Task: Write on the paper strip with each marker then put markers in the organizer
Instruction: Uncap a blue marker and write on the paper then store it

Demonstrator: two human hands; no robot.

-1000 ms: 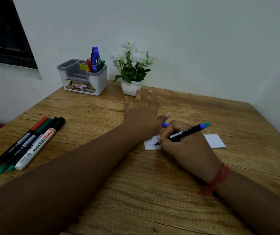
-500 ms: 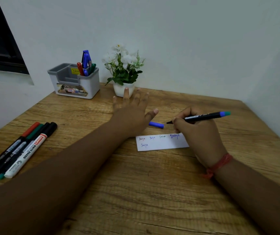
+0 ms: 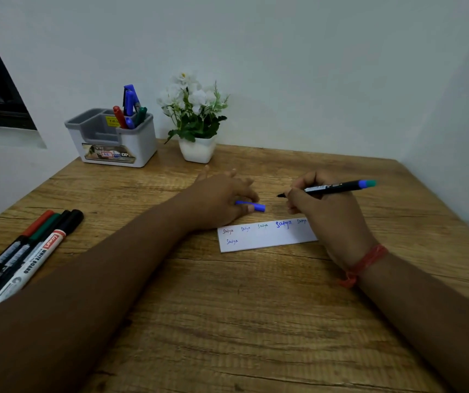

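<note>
A white paper strip (image 3: 264,236) with several handwritten words lies mid-table. My right hand (image 3: 324,211) grips an uncapped black marker (image 3: 332,188) with a blue end, its tip raised off the paper and pointing left. My left hand (image 3: 222,198) pinches the blue cap (image 3: 251,206) on the table just behind the strip. Several capped markers (image 3: 26,256) lie in a row at the left edge. The grey-and-white organizer (image 3: 114,137) at the back left holds several markers upright.
A white pot of white flowers (image 3: 196,120) stands to the right of the organizer, close behind my left hand. The wooden table (image 3: 227,321) meets a white wall at the back and on the right. A dark window frame is at far left.
My right hand lifted the marker off the strip and moved it back. My left hand came off the paper's left end and closed its fingers on the blue cap.
</note>
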